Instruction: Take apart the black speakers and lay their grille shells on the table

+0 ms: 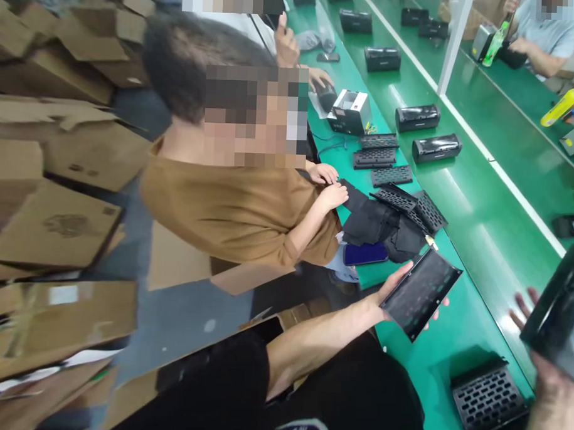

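Your left hand (pixel 388 286) grips a black panel (pixel 420 295) across its width over the green table (pixel 476 322), long axis near-left to far-right; your right hand (pixel 547 371), partly spread, holds a glossy case (pixel 559 318), nearer the perforated cover (pixel 490 398).

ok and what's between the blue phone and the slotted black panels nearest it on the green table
In the head view, a pile of black sheets lies between the blue phone and those slotted black panels.

From the wearer's head, a camera looks forward and down along a bench (pixel 464 328), left hand (pixel 392 286) and right hand (pixel 546 373) close.
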`<move>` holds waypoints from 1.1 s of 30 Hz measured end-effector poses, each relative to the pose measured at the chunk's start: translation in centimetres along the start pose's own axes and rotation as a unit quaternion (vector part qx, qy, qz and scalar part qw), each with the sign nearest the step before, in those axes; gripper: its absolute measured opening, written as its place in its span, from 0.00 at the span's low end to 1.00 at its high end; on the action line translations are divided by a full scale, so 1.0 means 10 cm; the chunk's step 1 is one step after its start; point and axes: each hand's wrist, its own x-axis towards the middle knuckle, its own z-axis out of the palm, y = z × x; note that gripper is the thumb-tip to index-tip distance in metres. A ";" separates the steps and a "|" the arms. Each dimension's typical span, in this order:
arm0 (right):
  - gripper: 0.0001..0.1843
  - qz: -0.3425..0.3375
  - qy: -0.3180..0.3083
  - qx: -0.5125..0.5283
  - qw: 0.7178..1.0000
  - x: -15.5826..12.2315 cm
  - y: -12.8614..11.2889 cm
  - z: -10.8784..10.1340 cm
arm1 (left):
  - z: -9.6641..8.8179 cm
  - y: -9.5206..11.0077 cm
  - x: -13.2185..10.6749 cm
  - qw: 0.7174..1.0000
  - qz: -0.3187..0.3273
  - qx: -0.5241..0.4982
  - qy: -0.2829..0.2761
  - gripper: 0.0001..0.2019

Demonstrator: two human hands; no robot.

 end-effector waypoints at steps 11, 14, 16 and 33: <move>0.58 0.043 0.021 -0.205 0.978 -1.20 0.17 0.18 | -0.07 -0.61 0.57 0.998 0.038 0.002 0.040 0.41; 0.66 0.010 0.030 -0.331 0.943 -1.28 0.05 0.38 | 0.05 -0.82 0.72 0.994 0.087 -0.018 0.070 0.33; 0.70 -0.002 0.032 -0.399 0.916 -1.25 0.08 0.41 | 0.15 -0.92 0.80 0.992 0.104 -0.018 0.068 0.31; 0.76 -0.037 -0.015 -0.526 0.850 -0.82 0.25 0.18 | 0.42 -1.03 0.93 0.980 0.156 0.091 0.088 0.38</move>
